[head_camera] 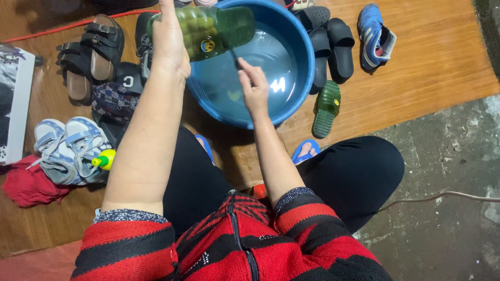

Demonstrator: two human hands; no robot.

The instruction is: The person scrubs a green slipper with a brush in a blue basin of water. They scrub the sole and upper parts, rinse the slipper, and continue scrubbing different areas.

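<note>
So, left hand (169, 44): I see it gripping a translucent green rubber sandal (211, 28)
Right hand (253, 86): pinching a thin dark brush handle (237, 60), I judge
Basin: round blue plastic tub (299, 39) of water under both hands
Left to do: matching green sandal (326, 109) right of my right hand, looks unwashed

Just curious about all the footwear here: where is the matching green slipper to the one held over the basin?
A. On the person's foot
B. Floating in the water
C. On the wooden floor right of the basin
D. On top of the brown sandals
C: the left hand holds one green slipper over the blue basin, while the second green slipper lies on the wooden floor to the basin's right.
</note>
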